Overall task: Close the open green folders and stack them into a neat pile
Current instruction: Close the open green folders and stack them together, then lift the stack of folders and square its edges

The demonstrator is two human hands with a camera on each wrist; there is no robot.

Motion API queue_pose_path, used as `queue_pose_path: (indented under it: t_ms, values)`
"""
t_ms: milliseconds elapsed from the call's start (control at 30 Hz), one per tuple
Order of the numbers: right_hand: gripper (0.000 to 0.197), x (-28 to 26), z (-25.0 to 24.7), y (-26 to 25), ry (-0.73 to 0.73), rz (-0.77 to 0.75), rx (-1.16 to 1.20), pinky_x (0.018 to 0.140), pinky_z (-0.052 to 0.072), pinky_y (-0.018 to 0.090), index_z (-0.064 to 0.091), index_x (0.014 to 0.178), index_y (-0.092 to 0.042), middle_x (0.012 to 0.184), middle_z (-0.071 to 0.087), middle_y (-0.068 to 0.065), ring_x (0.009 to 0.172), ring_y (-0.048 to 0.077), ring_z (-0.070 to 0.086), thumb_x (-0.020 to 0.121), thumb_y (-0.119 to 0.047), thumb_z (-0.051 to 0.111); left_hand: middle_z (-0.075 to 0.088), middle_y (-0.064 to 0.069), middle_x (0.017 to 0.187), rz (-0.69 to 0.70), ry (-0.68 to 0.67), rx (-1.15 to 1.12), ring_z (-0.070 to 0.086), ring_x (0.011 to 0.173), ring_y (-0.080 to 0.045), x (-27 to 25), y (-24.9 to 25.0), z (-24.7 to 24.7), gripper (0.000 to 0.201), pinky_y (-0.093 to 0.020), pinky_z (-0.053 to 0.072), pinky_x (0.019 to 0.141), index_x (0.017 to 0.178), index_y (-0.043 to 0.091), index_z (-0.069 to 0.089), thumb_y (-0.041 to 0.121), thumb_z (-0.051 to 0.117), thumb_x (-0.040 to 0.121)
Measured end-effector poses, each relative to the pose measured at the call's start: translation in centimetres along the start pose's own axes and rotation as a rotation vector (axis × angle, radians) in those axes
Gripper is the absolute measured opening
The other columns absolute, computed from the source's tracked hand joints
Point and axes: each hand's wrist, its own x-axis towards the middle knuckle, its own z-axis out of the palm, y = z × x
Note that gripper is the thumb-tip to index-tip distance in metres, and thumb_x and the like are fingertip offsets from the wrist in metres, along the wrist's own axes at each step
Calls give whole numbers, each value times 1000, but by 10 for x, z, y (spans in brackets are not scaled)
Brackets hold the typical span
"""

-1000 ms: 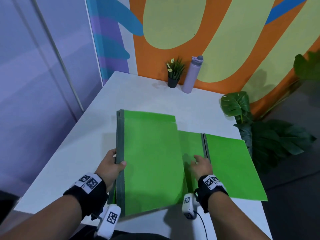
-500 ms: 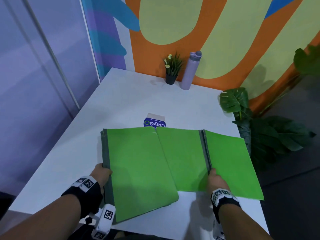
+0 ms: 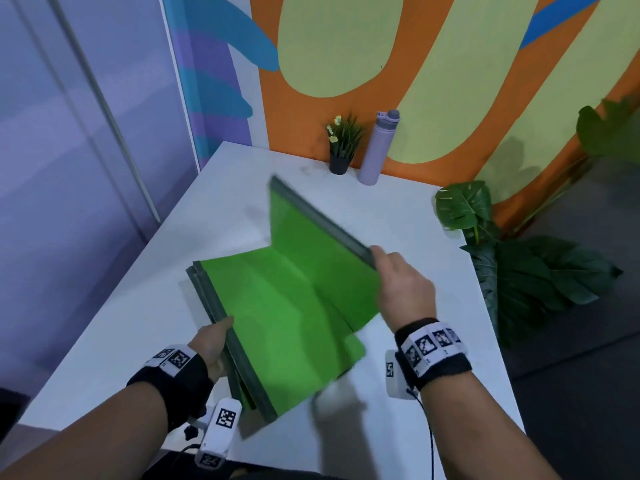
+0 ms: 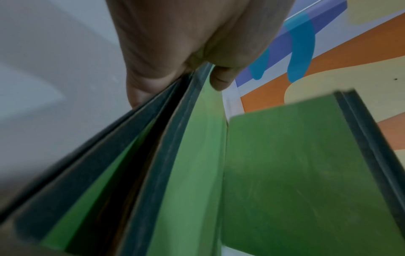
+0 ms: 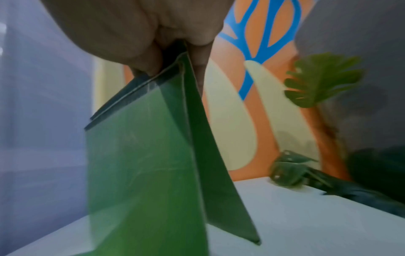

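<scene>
A pile of closed green folders (image 3: 273, 327) with grey spines is held tilted over the white table (image 3: 114, 327). My left hand (image 3: 213, 344) grips the pile at its spines; in the left wrist view the thumb and fingers (image 4: 219, 78) pinch the spine edges (image 4: 153, 138). My right hand (image 3: 398, 275) grips the near end of another folder's grey spine (image 3: 322, 220) and holds that folder (image 3: 311, 258) lifted, its covers hanging down over the pile. In the right wrist view the green covers (image 5: 144, 173) hang from the pinching fingers (image 5: 197, 52).
A small potted plant (image 3: 341, 147) and a lilac bottle (image 3: 377, 147) stand at the table's far edge against the painted wall. Large-leaved plants (image 3: 519, 268) stand on the floor right of the table.
My right hand has lifted the open folder by its spine, so its covers fold down. The left hand has tilted the pile and turned it. The blue-labelled item is no longer in sight.
</scene>
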Motion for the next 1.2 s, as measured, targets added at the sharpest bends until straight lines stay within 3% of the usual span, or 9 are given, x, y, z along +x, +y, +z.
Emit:
queue_pose_path:
  t_ms: [100, 233, 400, 500, 667, 800, 967, 1067, 1200]
  values:
    - [56, -10, 1, -36, -11, -184, -26, 39, 31, 26, 63, 113, -16, 73, 61, 3, 52, 25, 55, 65, -6, 36, 29, -18, 156, -68, -33, -101, 35, 139, -41, -27, 12, 3, 99, -64, 34, 107, 150, 12, 24, 77, 42, 78]
    - [58, -45, 26, -65, -320, -419, 63, 36, 37, 27, 56, 116, -18, 71, 61, 3, 51, 25, 57, 62, -5, 42, 68, -23, 94, -51, -82, -164, 62, 89, -32, -58, 21, 15, 87, -47, 50, 81, 101, 3, 62, 75, 16, 85]
    - [27, -97, 55, -83, -805, -607, 288, 51, 54, 39, 53, 113, -16, 88, 64, 6, 69, 28, 60, 87, -21, 48, 45, -18, 143, -18, -65, -13, 50, 124, -46, -49, 13, 4, 106, -60, 41, 101, 141, 5, 37, 65, 75, 62]
    - [25, -103, 70, -76, -870, -633, 345, 64, 55, 44, 61, 97, -19, 92, 64, 3, 83, 25, 60, 89, -27, 39, 57, -28, 129, 95, 26, 149, 59, 107, -52, 56, -31, -20, 113, -69, 50, 81, 129, 5, 46, 42, 89, 31]
    - [54, -60, 70, -31, -629, 75, 477, 116, 24, 39, 34, 143, -17, 150, 36, 6, 138, 22, 31, 92, -28, 50, 61, -9, 127, 343, -27, 100, 56, 117, -35, -27, 14, -5, 57, -59, 42, 103, 124, 17, 47, 14, 76, 75]
    - [79, -18, 49, -2, -514, 654, 904, 116, 21, 45, 11, 147, -31, 155, 22, 1, 142, 23, 21, 87, -25, 61, 70, -10, 115, 615, -112, 161, 64, 109, -30, -87, 56, 9, 36, -56, 43, 105, 122, 12, 59, 1, 63, 87]
    - [52, -11, 32, -1, -289, 692, 1264, 102, 42, 43, 42, 126, -29, 123, 60, -5, 113, 12, 56, 87, 2, 56, 57, -14, 55, 747, -107, 233, 59, 57, -13, -115, 80, 18, 15, -45, 55, 77, 103, -5, 60, 3, 60, 90]
    - [58, -16, 31, -8, -232, 676, 1404, 94, 47, 36, 45, 122, -26, 118, 64, -1, 109, 14, 60, 83, 15, 53, 72, 9, 63, 708, -176, 150, 69, 65, -12, -109, 83, 13, 31, -17, 53, 54, 106, 0, 61, -12, 68, 78]
    - [69, -19, 24, -12, -175, 709, 1575, 71, 53, 28, 50, 115, -18, 100, 66, 6, 91, 18, 65, 67, 32, 50, 68, -1, 81, 672, -206, 48, 63, 79, -28, -99, 83, 7, 65, -39, 54, 68, 95, 24, 60, -18, 71, 45]
